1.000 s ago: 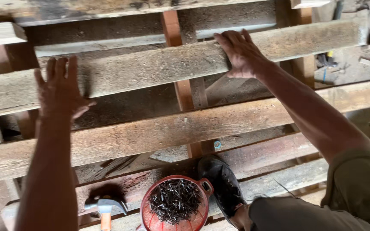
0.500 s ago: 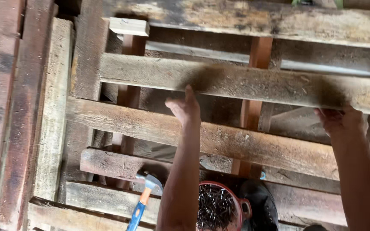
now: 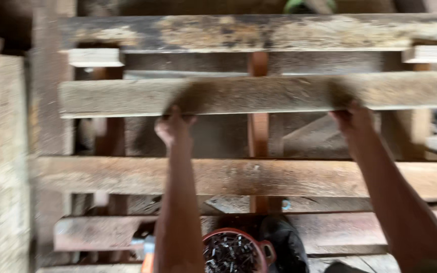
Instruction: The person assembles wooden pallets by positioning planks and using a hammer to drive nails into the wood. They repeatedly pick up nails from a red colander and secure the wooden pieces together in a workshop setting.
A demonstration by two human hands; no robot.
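A long weathered wooden plank (image 3: 259,93) lies crosswise over reddish wooden rails. My left hand (image 3: 174,127) grips its near edge left of the middle rail (image 3: 257,134). My right hand (image 3: 354,121) grips the same edge further right. Both sets of fingers curl under the plank. The picture is blurred by motion. Another plank (image 3: 238,177) lies closer to me, passing under both forearms, and a darker plank (image 3: 259,33) lies beyond the held one.
A red pot (image 3: 231,250) holding several dark nails sits by a black shoe (image 3: 285,242) at the bottom. A hammer with an orange and blue handle (image 3: 146,247) lies left of the pot. Upright boards (image 3: 11,151) stand at the left.
Both hands went from lying flat on top of a plank to gripping its near edge. The view shifted left, then settled back over the planks.
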